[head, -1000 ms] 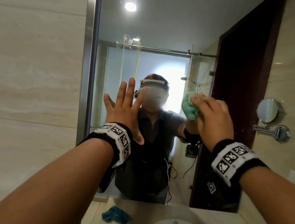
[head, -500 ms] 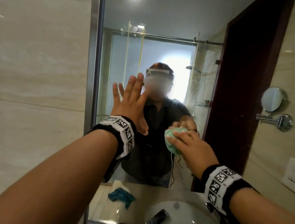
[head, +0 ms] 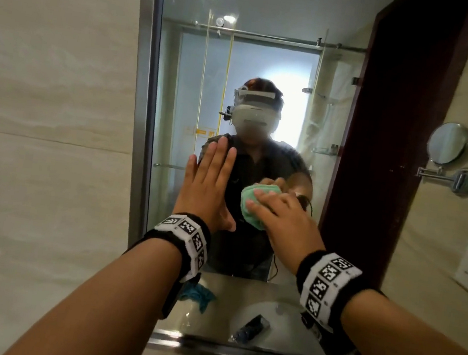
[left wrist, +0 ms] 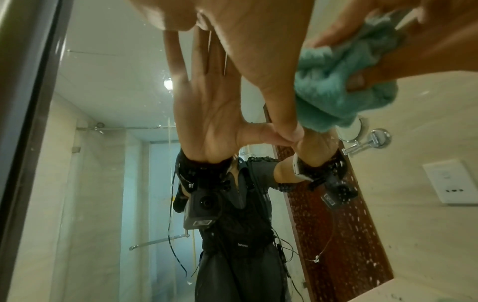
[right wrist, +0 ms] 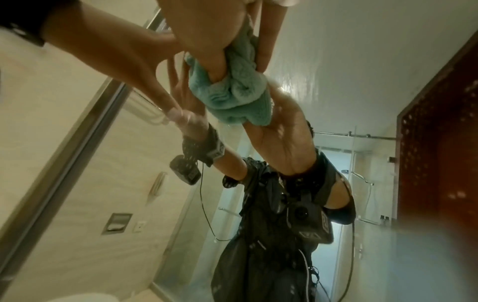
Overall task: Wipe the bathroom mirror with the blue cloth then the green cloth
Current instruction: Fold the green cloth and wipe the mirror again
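The bathroom mirror (head: 273,62) is on its second pass: the right hand (head: 286,224) grips the bunched green cloth (head: 248,206) against the glass near its middle, the left hand (head: 207,185) flat and open beside it. The blue cloth (head: 199,294) lies reflected on the surface near the mirror's lower edge, apparently finished with.

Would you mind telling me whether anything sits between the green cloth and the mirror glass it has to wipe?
Nothing visible does. The right hand grips the bunched green cloth against the mirror; the left hand lies flat on the glass just beside it.

Dim, backlit — soft, edge-warped views
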